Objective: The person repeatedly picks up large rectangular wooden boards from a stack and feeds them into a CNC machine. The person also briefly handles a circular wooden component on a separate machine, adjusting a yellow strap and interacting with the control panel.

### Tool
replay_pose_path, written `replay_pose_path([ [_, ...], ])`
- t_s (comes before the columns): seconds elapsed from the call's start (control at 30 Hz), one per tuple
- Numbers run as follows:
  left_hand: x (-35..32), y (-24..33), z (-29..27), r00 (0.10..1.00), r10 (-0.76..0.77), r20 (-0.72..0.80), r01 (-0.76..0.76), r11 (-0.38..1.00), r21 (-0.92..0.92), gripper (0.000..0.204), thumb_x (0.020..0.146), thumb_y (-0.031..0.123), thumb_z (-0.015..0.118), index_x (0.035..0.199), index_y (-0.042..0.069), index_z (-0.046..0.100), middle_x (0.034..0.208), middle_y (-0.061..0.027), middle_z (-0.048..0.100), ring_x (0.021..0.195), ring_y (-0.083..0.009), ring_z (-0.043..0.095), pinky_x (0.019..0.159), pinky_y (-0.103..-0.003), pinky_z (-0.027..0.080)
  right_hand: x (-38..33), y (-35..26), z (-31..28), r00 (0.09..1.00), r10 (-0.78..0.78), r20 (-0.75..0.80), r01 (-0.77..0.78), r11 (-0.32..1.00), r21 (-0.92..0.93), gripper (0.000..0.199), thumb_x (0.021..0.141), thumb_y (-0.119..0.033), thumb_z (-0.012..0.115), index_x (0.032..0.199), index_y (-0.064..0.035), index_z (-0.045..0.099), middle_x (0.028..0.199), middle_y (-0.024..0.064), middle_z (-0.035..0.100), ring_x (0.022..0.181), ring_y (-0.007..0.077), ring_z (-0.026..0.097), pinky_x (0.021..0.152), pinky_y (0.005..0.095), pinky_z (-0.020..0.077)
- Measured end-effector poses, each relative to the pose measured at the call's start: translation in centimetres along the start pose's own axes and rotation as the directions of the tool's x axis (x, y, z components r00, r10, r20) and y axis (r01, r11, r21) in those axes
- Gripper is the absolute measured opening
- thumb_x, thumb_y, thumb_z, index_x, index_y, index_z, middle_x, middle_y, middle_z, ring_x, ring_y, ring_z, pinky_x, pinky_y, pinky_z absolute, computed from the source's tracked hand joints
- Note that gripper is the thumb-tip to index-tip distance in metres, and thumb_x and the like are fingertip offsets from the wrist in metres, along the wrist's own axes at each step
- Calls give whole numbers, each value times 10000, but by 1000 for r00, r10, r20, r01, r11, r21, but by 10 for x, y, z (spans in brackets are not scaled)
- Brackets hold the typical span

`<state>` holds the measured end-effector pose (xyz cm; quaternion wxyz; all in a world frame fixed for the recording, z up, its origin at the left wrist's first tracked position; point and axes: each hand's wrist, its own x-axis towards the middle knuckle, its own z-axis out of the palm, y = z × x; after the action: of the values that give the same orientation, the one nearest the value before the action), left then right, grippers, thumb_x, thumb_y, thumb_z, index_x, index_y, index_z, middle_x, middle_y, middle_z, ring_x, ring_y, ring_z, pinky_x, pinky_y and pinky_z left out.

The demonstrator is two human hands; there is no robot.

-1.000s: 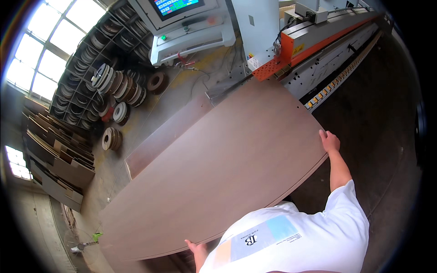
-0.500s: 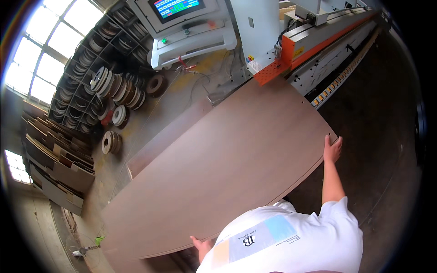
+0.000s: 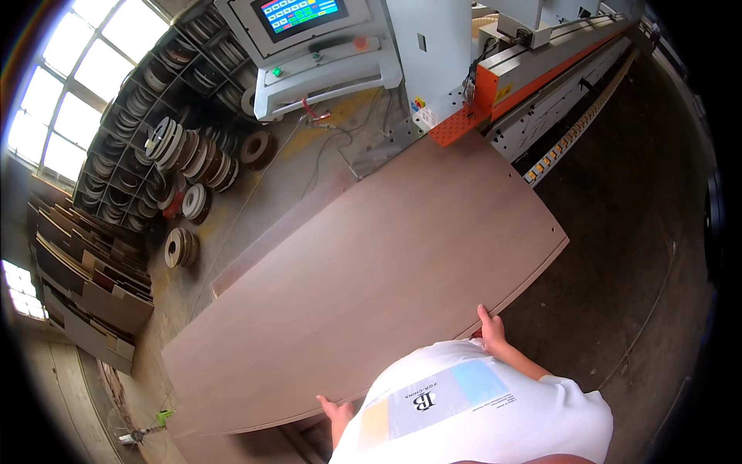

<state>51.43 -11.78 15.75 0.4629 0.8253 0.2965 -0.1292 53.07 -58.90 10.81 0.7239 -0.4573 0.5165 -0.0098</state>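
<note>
A large brown wood panel (image 3: 363,271) lies flat in front of me. Its far right end sits by the orange perforated plate (image 3: 461,127) of a grey machine (image 3: 533,66). My left hand (image 3: 338,415) grips the panel's near edge toward its left end, the thumb along the top and the other fingers mostly hidden. Further right on that same edge, close to my body, my right hand (image 3: 491,329) is closed on the panel, thumb upward and fingers partly underneath. Small dark holes show near the panel's right end.
A control console (image 3: 321,58) with a lit screen stands beyond the panel. Rolls of edge banding (image 3: 182,247) sit on the floor by a full rack (image 3: 127,131). Board offcuts (image 3: 93,286) lean at the left. A row of small yellow blocks (image 3: 549,160) lines the machine's side.
My right hand has left the panel's right corner and come back along the near edge toward my body. My left hand keeps its hold. The panel has hardly shifted.
</note>
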Motion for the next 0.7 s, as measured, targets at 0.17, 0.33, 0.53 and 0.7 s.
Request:
replay_pose_path([
  [0.17,-25,63,15,992,-111,62,123,955,-269,856,877,-41,479,1603,-41,26,1590,-218,299,1416,-291,389,1132,-317,335,16,8,-19,995,-73,-69,60,983,-175,498,979,-465,659,823,7,687,774,42,655,627,140,587,546,346,487],
  [0.33,-47,97,43,987,-138,77,156,930,-334,803,919,-31,464,1604,-26,44,1590,-211,292,1417,-291,385,1118,-322,354,12,-41,-32,995,-67,-74,42,955,-294,588,930,-525,687,777,41,639,671,56,572,551,176,577,463,368,451],
  [0.53,-65,116,83,995,-95,30,94,995,36,837,954,117,609,1576,-94,89,1536,-311,335,1401,-370,380,1198,-321,249,52,-59,-70,990,-113,-80,85,953,-291,596,929,-522,687,766,48,632,676,59,570,592,192,594,492,378,486],
  [0.7,-24,-2,115,932,361,-36,-117,394,912,850,882,35,559,1579,-89,90,1555,-293,317,1455,-361,324,1213,-333,220,77,-83,-90,987,-147,-61,137,981,-138,575,941,-506,675,818,55,654,756,89,615,654,197,622,510,385,517],
])
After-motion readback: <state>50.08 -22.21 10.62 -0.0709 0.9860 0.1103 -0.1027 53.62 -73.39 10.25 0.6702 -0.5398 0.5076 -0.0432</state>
